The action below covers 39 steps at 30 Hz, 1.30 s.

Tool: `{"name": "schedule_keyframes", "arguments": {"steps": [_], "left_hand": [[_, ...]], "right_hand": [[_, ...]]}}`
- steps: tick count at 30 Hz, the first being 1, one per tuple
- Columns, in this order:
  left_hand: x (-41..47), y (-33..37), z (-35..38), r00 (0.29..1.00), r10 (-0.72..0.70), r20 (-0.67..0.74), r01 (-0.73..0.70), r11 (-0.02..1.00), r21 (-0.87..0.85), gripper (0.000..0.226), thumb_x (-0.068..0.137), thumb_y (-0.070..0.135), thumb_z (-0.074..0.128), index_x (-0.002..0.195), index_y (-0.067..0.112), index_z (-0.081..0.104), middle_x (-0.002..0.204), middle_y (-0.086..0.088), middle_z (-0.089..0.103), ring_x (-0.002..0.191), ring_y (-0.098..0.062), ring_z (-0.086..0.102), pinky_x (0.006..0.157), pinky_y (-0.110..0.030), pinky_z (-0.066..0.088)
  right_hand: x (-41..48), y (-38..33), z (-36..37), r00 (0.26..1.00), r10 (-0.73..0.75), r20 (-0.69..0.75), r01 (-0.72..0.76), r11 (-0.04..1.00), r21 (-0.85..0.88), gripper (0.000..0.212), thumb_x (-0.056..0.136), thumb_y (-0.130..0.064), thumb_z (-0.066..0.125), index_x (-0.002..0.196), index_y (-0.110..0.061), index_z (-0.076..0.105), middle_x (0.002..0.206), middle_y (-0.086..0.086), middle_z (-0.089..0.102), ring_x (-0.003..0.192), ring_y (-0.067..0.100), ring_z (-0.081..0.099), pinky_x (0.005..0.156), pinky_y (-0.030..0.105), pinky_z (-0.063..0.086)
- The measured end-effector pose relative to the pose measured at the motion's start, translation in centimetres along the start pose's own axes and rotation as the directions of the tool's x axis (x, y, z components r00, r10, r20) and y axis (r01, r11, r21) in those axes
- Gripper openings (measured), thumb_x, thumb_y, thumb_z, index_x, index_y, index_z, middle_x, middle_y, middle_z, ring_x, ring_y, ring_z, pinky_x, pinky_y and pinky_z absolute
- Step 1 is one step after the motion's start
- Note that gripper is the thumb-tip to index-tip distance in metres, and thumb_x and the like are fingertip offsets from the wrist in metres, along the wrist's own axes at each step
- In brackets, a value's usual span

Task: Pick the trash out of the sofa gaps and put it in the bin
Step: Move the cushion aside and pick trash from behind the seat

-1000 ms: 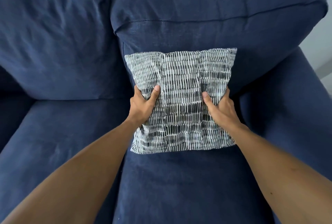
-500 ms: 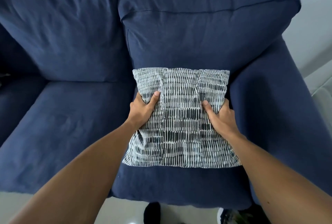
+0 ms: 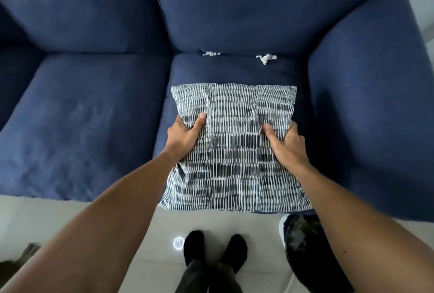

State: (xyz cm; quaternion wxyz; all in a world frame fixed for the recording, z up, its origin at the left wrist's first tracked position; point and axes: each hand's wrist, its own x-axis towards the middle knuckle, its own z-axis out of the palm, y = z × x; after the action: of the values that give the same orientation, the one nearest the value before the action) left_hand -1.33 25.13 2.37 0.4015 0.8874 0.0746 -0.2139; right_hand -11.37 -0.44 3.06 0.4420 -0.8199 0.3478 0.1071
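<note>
Both hands grip a black-and-white patterned pillow point(image 3: 234, 151) held over the front of the right seat of a dark blue sofa point(image 3: 82, 116). My left hand point(image 3: 184, 136) clutches its left edge, my right hand point(image 3: 286, 144) its right edge. Two crumpled white paper scraps show in the gap between the right seat and the back cushion: one point(image 3: 211, 53) towards the left, one point(image 3: 265, 58) towards the right. A dark bin point(image 3: 303, 245) with a white rim stands on the floor at the lower right, with some trash inside, partly hidden by my right forearm.
The sofa's right armrest point(image 3: 366, 104) bulges beside the pillow. My feet in black socks point(image 3: 215, 248) stand on a pale tiled floor point(image 3: 77, 212) in front of the sofa. A brownish object point(image 3: 25, 254) lies at the lower left edge.
The pillow has been pulled away from the back cushion towards me and downward, which uncovers the two paper scraps in the gap. My view has tilted down, showing floor, feet and bin.
</note>
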Motion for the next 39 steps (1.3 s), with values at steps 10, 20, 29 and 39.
{"name": "schedule_keyframes", "arguments": {"steps": [10,20,29,39], "left_hand": [[1.3,-3.0,1.9,0.994,-0.101,0.028,0.097,0.989,0.11,0.094,0.086,0.081,0.036,0.145,0.008,0.034,0.113,-0.013,0.055,0.114,-0.033,0.055,0.101,-0.049,0.043],[1.7,-2.1,1.2,0.998,-0.061,0.019,0.058,0.989,0.134,0.107,0.083,0.085,0.035,0.157,0.01,0.015,0.157,-0.02,0.034,0.143,-0.038,0.034,0.115,-0.057,0.031],[1.3,0.6,-1.1,0.977,0.211,-0.014,-0.192,0.913,0.36,0.094,0.085,0.081,0.039,0.159,0.029,0.011,0.167,-0.006,0.015,0.152,-0.03,0.014,0.117,-0.059,0.025],[1.5,7.9,-6.2,0.941,0.339,0.011,-0.292,0.794,0.534,0.091,0.086,0.081,0.036,0.159,0.032,0.013,0.169,-0.006,0.008,0.155,-0.028,0.002,0.121,-0.052,0.017]], "right_hand": [[1.4,3.7,1.8,1.0,0.017,0.02,-0.017,1.0,-0.002,0.095,0.085,-0.075,0.046,0.153,-0.014,0.02,0.15,0.016,0.039,0.14,0.036,0.032,0.11,0.052,0.03],[1.5,3.0,0.7,0.997,0.04,0.071,-0.029,0.988,-0.153,0.104,0.083,-0.083,0.033,0.158,-0.016,0.003,0.162,0.017,0.019,0.146,0.038,0.025,0.113,0.056,0.027],[1.9,0.6,-1.7,0.991,-0.1,0.089,0.127,0.91,-0.395,0.104,0.077,-0.091,0.019,0.158,-0.029,-0.003,0.165,0.008,0.004,0.15,0.031,0.01,0.114,0.059,0.025],[2.8,-7.3,-6.0,0.956,-0.291,0.043,0.255,0.748,-0.613,0.108,0.072,-0.093,0.01,0.157,-0.028,0.001,0.165,0.009,0.009,0.151,0.032,0.006,0.118,0.055,0.017]]}}
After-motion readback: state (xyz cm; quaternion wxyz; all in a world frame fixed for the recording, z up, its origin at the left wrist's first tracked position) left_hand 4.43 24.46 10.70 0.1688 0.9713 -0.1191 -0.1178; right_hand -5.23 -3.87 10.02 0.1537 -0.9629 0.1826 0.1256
